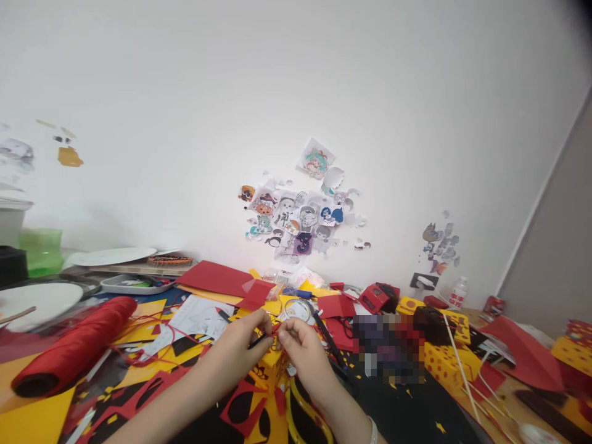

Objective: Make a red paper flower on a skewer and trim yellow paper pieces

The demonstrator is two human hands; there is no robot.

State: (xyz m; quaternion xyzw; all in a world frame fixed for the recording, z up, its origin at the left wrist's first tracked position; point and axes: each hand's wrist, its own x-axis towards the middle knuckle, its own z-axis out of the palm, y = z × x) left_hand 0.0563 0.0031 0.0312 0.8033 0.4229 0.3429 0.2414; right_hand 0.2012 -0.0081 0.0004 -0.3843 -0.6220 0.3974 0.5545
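Note:
My left hand (247, 336) and my right hand (300, 348) meet at the fingertips, both closed in a pinch. Between them shows a bit of thin red string (276, 328); its ends are hidden by the fingers. Just under the hands stands a yellow paper box (272, 368) with dark cut-out patterns. A slim black stick-like thing (258, 341) pokes out by my left fingers; whether they grip it I cannot tell. Below my right wrist lie yellow-handled scissors (308, 413), partly covered by the arm.
A big red spool of thread (76, 345) lies at left, with loose red strings. Red paper sheets (215, 280) and cut scraps cover the table. At right are a spotted yellow box (451, 361), thin wooden sticks (462, 370) and a plastic bottle (459, 292). A wall rises behind.

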